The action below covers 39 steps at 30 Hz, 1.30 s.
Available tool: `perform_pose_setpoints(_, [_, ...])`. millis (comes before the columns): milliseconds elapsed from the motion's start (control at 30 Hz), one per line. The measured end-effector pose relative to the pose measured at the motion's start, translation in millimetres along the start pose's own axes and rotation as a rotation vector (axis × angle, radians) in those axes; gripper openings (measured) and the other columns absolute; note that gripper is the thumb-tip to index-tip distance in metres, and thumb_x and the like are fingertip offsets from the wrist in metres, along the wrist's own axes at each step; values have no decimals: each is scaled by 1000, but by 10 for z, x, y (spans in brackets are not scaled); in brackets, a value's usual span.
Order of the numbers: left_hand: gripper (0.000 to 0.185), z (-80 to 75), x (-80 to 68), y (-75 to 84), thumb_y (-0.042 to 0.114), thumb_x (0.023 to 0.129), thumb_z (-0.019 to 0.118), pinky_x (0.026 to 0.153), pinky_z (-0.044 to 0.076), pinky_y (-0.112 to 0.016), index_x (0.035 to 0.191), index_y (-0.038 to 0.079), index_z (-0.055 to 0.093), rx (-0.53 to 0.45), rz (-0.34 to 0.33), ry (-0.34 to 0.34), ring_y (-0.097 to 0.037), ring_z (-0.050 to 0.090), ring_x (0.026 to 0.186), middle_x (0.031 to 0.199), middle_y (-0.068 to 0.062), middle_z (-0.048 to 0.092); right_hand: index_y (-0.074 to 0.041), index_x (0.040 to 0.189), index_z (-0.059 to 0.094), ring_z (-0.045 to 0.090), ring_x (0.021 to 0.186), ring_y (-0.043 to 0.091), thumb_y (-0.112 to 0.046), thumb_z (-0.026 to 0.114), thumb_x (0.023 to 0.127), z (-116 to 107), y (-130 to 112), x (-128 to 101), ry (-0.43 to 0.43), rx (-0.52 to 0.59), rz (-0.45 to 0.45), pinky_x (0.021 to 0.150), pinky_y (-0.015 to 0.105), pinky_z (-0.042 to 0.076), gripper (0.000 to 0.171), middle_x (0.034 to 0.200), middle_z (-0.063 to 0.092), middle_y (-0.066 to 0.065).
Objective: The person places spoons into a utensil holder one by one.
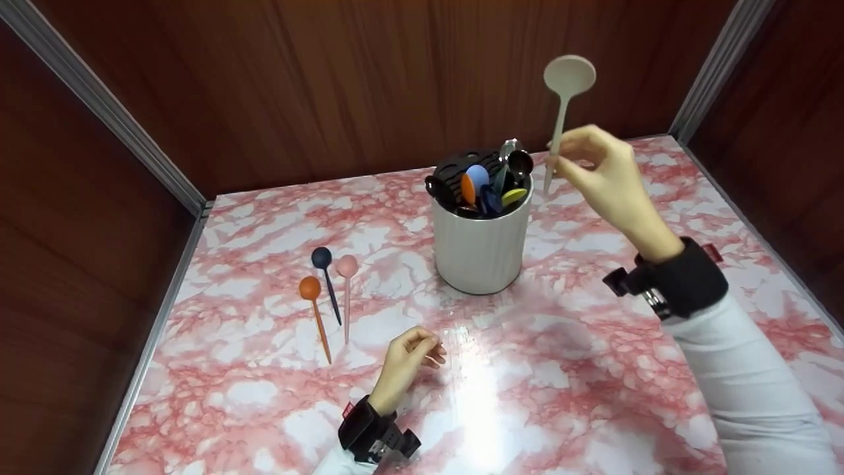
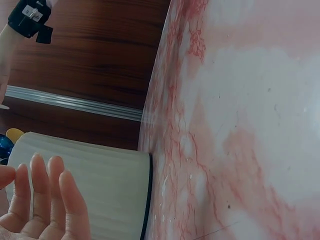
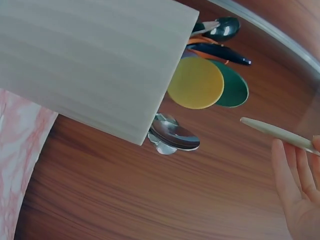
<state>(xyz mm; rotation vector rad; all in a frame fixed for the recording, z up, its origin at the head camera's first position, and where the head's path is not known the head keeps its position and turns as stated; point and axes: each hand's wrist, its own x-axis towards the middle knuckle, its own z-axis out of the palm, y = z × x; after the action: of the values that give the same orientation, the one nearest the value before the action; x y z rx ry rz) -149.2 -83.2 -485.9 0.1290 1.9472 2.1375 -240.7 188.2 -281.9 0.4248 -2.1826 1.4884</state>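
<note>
My right hand (image 1: pixel 610 175) pinches a cream-coloured spoon (image 1: pixel 570 76) by its handle, bowl upward, in the air to the right of the utensil holder. In the right wrist view the tip of the spoon's handle (image 3: pixel 272 131) sticks out past the fingers. The white ribbed utensil holder (image 1: pixel 479 257) stands upright with several spoons in its top, among them a yellow one (image 3: pixel 196 83), a green one (image 3: pixel 235 87) and metal ones (image 3: pixel 175 135). My left hand (image 1: pixel 410 359) holds nothing, its fingers loosely bent, low in front of the holder.
On the left of the marbled table (image 1: pixel 250 343) lie an orange spoon (image 1: pixel 309 288), a dark blue spoon (image 1: pixel 322 258) and a pink spoon (image 1: pixel 347 266), side by side. Dark wooden panels (image 1: pixel 330 86) with metal corner strips enclose the table at the back and sides.
</note>
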Motion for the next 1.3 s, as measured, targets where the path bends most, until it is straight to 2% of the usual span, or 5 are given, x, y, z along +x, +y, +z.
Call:
perform_pose_setpoints(167, [20, -3, -8, 0, 8, 90, 53, 69, 56, -37, 93, -12, 54, -3, -4, 5, -12, 61, 66, 74, 0, 62, -8, 89, 62, 61, 70, -5, 3, 61, 82, 55, 31, 136, 22, -16, -3, 66, 9, 51, 12, 74, 62, -24])
perform_pose_setpoints(533, [21, -3, -13, -29, 8, 90, 53, 69, 57, -37, 94, -13, 54, -1, -2, 5, -12, 61, 66, 74, 2, 62, 5, 92, 60, 57, 63, -7, 3, 60, 82, 289, 192, 338, 43, -32, 24, 61, 10, 49, 10, 69, 57, -24])
perform_pose_setpoints(867, [18, -6, -42, -45, 9, 91, 52, 66, 57, -35, 93, -9, 55, -11, 3, -10, -13, 63, 68, 74, 3, 61, 8, 93, 59, 57, 65, -6, 4, 59, 82, 378, 380, 324, 40, -5, 82, 61, 8, 49, 12, 70, 57, -21])
perform_pose_setpoints(1033, [21, -5, -30, -47, 9, 91, 51, 68, 57, -40, 93, -12, 54, -2, 4, -9, -14, 63, 68, 74, 1, 62, 10, 94, 59, 56, 65, -7, 5, 59, 81, 415, 440, 304, 31, 14, 87, 62, 9, 49, 14, 71, 57, -19])
perform_pose_setpoints(1300, [16, -14, -30, -69, 8, 91, 51, 66, 56, -37, 91, -8, 55, -29, -13, 1, -15, 62, 68, 74, 0, 61, 10, 95, 61, 56, 67, -9, 3, 61, 80, 466, 529, 261, 10, -32, 84, 65, 9, 46, 16, 72, 57, -20])
